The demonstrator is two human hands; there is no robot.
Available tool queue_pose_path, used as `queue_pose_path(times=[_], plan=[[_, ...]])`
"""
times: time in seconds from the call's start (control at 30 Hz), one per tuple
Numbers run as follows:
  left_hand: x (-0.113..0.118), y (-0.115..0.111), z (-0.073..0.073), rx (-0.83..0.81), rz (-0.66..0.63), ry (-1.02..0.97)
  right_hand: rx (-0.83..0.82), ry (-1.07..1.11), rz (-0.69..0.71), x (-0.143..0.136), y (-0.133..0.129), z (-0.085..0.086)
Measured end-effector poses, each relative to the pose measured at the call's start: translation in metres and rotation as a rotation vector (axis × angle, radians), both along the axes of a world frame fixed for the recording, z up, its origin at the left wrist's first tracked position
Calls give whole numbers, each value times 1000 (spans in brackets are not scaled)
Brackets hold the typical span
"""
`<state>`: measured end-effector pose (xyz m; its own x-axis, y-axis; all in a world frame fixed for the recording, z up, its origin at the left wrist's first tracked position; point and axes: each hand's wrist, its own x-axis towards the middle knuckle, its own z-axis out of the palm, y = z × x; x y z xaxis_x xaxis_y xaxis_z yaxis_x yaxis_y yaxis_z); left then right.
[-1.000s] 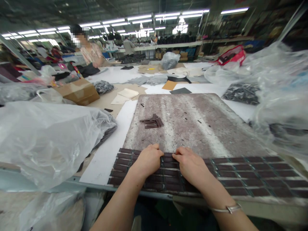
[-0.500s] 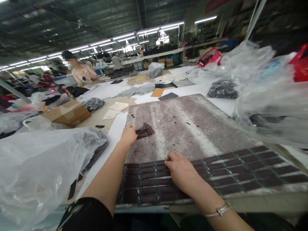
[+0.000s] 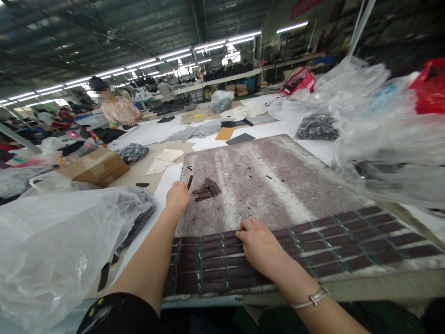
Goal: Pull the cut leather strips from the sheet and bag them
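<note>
My left hand (image 3: 178,196) is closed on a small dark brown strip (image 3: 190,182), whose end sticks up past the fingers. Just to its right, a loose pile of similar brown strips (image 3: 207,189) lies on the worn, stained board (image 3: 257,185). Fingers curled and pressed together, my right hand (image 3: 257,241) rests at the top edge of the rows of brown strips (image 3: 320,246) laid along the board's near side. Whatever its fingertips pinch is hidden. Greenish lines cross between the strips in those rows.
Clear plastic bags (image 3: 62,232) bulge at the left, beside a cardboard box (image 3: 95,167). More plastic bags (image 3: 382,153) crowd the right side. Paper and material pieces (image 3: 208,130) lie beyond the board. A co-worker (image 3: 118,109) stands across the table at the far left.
My left hand has drawn back left from the pile with one strip, leaving the pile more visible. My right hand stays at nearly the same spot on the rows.
</note>
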<state>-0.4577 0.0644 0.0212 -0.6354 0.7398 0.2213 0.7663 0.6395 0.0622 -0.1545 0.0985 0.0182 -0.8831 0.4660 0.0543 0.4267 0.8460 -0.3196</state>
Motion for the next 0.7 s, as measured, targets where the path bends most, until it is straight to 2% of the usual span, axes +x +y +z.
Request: queue_pose_path(times=[0.07,0.17,0.2,0.3,0.37,0.4,0.47,0.57,0.7], plan=[[16,-7,4,201,23,-165,-79,57,-20,1,4,1],[57,-22,8,391,-135,-404,-294,252,-104,4,14,5],[74,-27,8,412,-229,-398,-403,334,-153,6,18,7],[123,-40,7,390,-490,-215,-841,527,-302,10,27,11],[148,-44,5,343,-594,-129,-1099,576,-338,11,31,13],[157,-44,3,312,-627,-110,-1175,583,-343,11,32,13],[170,-44,-2,247,-674,-95,-1233,573,-358,11,33,13],[179,-44,-9,195,-731,-85,-1215,549,-405,12,33,14],[184,-44,-11,198,-739,-42,-1212,522,-348,15,32,17]])
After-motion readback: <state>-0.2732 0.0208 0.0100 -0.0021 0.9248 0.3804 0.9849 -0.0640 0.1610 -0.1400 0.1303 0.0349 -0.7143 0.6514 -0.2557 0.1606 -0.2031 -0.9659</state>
